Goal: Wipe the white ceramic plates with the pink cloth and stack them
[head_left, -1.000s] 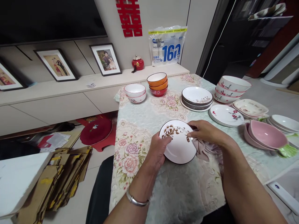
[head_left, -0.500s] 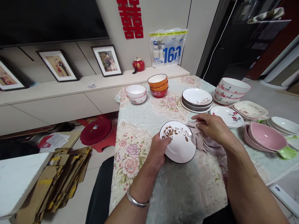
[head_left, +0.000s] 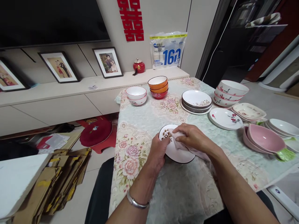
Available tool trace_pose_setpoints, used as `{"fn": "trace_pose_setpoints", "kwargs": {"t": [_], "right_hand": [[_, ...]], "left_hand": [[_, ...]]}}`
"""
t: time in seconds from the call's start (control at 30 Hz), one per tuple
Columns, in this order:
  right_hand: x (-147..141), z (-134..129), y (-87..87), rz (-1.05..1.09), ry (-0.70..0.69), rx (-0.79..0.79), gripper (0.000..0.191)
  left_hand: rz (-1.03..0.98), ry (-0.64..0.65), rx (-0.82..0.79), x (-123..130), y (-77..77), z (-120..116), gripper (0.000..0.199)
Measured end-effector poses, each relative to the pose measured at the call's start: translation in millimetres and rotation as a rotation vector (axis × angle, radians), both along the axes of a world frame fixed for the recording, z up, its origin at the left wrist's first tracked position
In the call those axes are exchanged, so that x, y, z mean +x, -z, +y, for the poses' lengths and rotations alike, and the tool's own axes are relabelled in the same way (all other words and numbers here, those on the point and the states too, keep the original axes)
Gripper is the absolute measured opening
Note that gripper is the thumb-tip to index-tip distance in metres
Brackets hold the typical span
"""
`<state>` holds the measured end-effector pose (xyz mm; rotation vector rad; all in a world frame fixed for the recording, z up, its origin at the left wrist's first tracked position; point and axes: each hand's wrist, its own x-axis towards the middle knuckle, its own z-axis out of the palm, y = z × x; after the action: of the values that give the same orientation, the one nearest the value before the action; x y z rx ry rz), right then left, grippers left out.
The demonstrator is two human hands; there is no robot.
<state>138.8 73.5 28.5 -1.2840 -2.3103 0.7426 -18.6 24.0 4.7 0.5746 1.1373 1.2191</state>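
A white plate (head_left: 178,156) with a dark rim and brown flowers is tilted above the near part of the table. My left hand (head_left: 159,147) grips its left edge, thumb on top over the flowers. My right hand (head_left: 192,138) is closed on a pale pink cloth (head_left: 178,143), pressed against the plate's upper face. The cloth covers part of the flower pattern and trails to the right under my wrist. The right fingertips are partly hidden in the cloth's folds.
Beyond the plate stand white bowls (head_left: 136,95), orange and red bowls (head_left: 158,87) and dark-rimmed plates (head_left: 196,101). To the right are red-flowered plates (head_left: 225,119), tall bowls (head_left: 231,92) and pink bowls (head_left: 266,137). Flattened cardboard (head_left: 42,186) lies on the floor at left.
My right hand has moved left with the cloth, from beside the plate onto its face. My left hand keeps its hold, and the plate has barely shifted.
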Motion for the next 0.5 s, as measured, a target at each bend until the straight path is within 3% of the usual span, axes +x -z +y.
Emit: {"fn": "trace_pose_setpoints", "kwargs": {"t": [0.13, 0.27, 0.33, 0.4, 0.5], "right_hand": [[-12, -1, 3.3, 0.123, -0.068, 0.005, 0.028], [-4, 4, 6.0, -0.046, 0.156, 0.089, 0.024], [1, 4, 3.5, -0.161, 0.202, 0.065, 0.023], [3, 2, 0.4, -0.185, 0.137, 0.015, 0.021], [-4, 0, 0.7, -0.041, 0.039, 0.003, 0.019]], "left_hand": [[-0.037, -0.007, 0.115, 1, 3.5, 0, 0.045], [0.024, -0.006, 0.097, 1, 7.4, -1, 0.049], [0.053, -0.009, 0.087, 2, 7.6, -1, 0.052], [0.054, -0.015, 0.102, 2, 6.7, -2, 0.053], [0.032, -0.010, 0.156, 3, 4.8, -3, 0.051]]}}
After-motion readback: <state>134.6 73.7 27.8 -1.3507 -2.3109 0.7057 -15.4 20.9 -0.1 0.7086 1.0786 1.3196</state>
